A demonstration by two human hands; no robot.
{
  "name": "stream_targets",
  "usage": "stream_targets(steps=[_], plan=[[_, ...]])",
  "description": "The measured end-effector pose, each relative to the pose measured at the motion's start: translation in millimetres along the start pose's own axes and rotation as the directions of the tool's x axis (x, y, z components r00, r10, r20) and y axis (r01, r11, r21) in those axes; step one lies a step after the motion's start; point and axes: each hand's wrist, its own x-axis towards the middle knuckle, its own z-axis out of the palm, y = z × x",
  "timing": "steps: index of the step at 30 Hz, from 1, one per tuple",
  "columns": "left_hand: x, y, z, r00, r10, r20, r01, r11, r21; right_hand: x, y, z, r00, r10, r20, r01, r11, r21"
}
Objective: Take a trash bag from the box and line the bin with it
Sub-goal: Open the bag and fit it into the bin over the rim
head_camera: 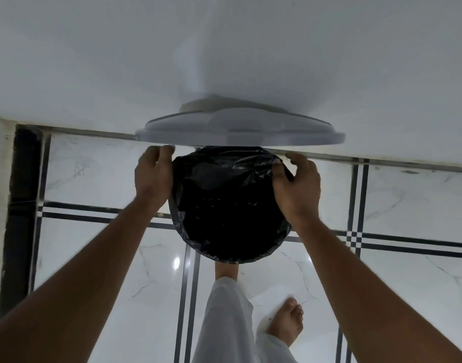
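Note:
A black trash bag lines a round bin seen from straight above, its edge folded over the rim on the near side. The bin's grey lid stands raised behind it against the white wall. My left hand grips the bag's edge at the far left of the rim. On the far right of the rim, my right hand pinches the bag's edge. The box of bags is not in view.
The floor is glossy white marble tile with black stripe borders. My bare feet stand just in front of the bin, one pressed at its base. A white wall rises directly behind the bin.

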Motion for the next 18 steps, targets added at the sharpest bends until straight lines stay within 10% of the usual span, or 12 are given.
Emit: stream_targets(steps=[5, 14, 18], plan=[[-1.1, 16.6, 12.4, 0.938, -0.03, 0.345, -0.028, 0.987, 0.161, 8.9, -8.5, 5.4, 0.986, -0.056, 0.157, 0.05, 0.998, 0.045], [12.6, 28.3, 19.0, 0.905, -0.067, 0.421, -0.013, 0.983, 0.185, 18.3, -11.2, 7.3, 0.979, -0.065, 0.192, 0.074, 0.996, -0.043], [5.9, 30.1, 15.3, 0.966, 0.087, 0.242, -0.132, 0.975, 0.177, 14.2, -8.8, 3.9, 0.989, -0.083, 0.122, 0.092, 0.993, -0.076]])
